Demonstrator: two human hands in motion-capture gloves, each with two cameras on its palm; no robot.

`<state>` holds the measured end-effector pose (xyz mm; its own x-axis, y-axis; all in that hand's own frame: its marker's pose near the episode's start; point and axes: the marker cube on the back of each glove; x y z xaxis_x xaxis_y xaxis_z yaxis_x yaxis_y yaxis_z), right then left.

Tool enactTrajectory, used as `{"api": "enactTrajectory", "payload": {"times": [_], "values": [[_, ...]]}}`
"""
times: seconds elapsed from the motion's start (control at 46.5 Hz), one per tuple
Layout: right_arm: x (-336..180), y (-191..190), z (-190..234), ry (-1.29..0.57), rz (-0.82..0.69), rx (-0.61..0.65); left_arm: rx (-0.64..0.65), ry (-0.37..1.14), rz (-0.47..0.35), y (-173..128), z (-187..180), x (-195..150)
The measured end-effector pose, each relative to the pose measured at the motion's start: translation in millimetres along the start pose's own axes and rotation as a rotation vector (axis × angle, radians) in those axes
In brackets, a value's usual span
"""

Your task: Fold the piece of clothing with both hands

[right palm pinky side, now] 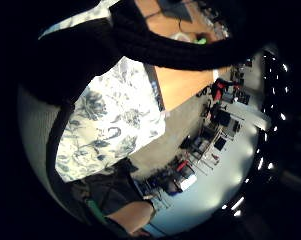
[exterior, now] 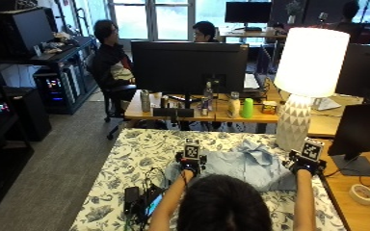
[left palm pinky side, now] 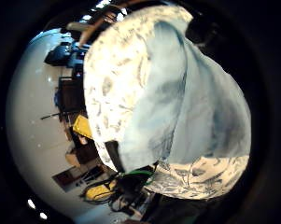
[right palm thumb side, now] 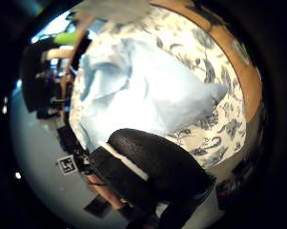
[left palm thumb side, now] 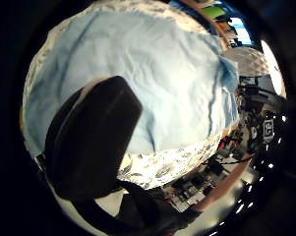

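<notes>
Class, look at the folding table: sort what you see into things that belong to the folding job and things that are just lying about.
Job:
shirt, light blue, on the floral tablecloth
left hand at the shirt's edge
right hand at the shirt's other edge

Lying about:
lamp
cables on the tablecloth
tape roll on the side desk

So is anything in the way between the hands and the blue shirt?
Nothing visible is. The light blue collared shirt lies on the flowered tablecloth, and the left hand and right hand in black gloves are already at its two sides.
</notes>
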<state>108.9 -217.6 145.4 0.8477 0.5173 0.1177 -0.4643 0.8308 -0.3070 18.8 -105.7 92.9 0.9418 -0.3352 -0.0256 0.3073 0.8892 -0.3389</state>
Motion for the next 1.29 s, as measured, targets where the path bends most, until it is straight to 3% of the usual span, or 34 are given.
{"api": "enactTrajectory", "payload": {"times": [0.064, 0.172, 0.215, 0.301, 0.43, 0.516, 0.709, 0.903, 1.29], "values": [[-0.4, 0.6, 14.2, -0.027, -0.007, -0.035, 0.008, 0.013, 0.016, -12.4, 17.4, -1.0], [3.1, 73.2, 11.2, -0.045, 0.009, -0.110, -0.011, -0.005, 0.027, -18.6, 31.2, -5.1], [4.4, 84.7, 16.2, -0.035, 0.048, -0.166, 0.004, -0.004, 0.029, -23.0, 34.1, -7.2], [3.6, 84.6, 26.6, 0.001, 0.063, -0.200, 0.035, 0.017, 0.024, -33.0, 37.8, -10.5], [-2.7, 77.1, 35.8, -0.012, 0.035, -0.172, -0.027, 0.024, -0.013, -31.7, 43.4, -14.1], [-7.5, 83.1, 44.1, -0.044, 0.072, -0.272, -0.056, 0.020, 0.009, -29.5, 45.8, -12.3], [-22.1, 87.7, 54.8, -0.046, 0.000, -0.328, -0.074, 0.025, 0.040, -32.9, 51.5, -6.4], [-19.9, 71.7, 53.1, 0.034, 0.153, -0.141, -0.101, 0.046, 0.025, -34.3, 52.4, -5.9], [-32.1, 78.2, 35.9, -0.038, -0.036, -0.011, -0.087, 0.036, 0.013, -34.6, 49.3, -8.7]]}}
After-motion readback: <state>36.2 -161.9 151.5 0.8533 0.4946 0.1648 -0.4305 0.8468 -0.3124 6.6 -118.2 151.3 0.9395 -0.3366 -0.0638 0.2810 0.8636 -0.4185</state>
